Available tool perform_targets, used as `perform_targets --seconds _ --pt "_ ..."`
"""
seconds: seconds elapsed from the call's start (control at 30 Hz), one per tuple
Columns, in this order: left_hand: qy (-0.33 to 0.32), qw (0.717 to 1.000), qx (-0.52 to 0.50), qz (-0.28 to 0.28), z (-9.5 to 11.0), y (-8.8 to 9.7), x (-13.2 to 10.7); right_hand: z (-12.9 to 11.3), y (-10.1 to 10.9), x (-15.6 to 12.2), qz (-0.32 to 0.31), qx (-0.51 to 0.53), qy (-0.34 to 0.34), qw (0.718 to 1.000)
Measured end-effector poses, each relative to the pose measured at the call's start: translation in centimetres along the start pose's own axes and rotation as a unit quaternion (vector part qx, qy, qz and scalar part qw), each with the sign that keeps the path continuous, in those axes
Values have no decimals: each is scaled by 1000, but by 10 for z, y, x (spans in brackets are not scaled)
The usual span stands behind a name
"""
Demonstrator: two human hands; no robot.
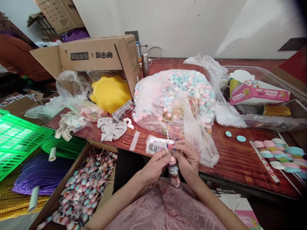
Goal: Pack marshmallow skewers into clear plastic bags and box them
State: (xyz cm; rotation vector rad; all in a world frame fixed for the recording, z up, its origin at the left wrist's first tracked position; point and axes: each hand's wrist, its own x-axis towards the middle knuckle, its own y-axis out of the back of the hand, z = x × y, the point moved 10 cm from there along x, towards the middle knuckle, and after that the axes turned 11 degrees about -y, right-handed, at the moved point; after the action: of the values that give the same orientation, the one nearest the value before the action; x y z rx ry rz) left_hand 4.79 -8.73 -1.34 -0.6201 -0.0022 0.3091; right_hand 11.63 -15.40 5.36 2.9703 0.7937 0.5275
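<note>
Close in front of my body, my left hand [154, 164] and my right hand [188, 158] meet at the top of a wrapped candy lollipop [173, 174]. Its pink and blue candies hang downward in the clear wrapper, and the white stick [167, 135] points up between my fingers. Both hands pinch the gathered neck of the wrapper, where something small and coloured shows, too small to name. Just behind lie clear wrappers with a printed label [154, 147]. A large clear bag of pastel candies [165, 92] stands beyond them on the table.
At left are an open carton [93, 52] with a yellow tub [110, 91], a box of finished lollipops [83, 185], coloured twist ties [38, 174] and a green basket [21, 140]. At right, a clear bin [271, 123] and candy rows [283, 153]. Another person [21, 57] is far left.
</note>
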Motion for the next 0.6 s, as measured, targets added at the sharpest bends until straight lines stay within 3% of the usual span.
perform_targets --seconds 0.17,0.23,0.3,0.33,0.4,0.47,0.53,0.6 --pt "-6 999 39 -3 7 6 2 17 -13 12 -55 25 -76 995" --pt "12 999 46 -4 9 11 2 4 -5 18 -41 -19 -19 999" --pt "34 999 35 -9 10 16 2 -27 -4 18 -57 -125 126 982" --pt "49 998 25 -22 9 17 2 -42 -11 12 -92 -195 213 953" --pt "101 992 7 -74 3 14 0 -53 -31 -6 -188 -320 357 857" --pt "153 979 0 -138 -2 9 -6 -49 -42 -20 -263 -387 428 773" --pt "182 964 6 -196 -2 2 -12 -48 -45 -26 -298 -394 454 742" --pt "178 953 42 -241 2 -3 -17 -50 -47 -25 -309 -382 447 747"
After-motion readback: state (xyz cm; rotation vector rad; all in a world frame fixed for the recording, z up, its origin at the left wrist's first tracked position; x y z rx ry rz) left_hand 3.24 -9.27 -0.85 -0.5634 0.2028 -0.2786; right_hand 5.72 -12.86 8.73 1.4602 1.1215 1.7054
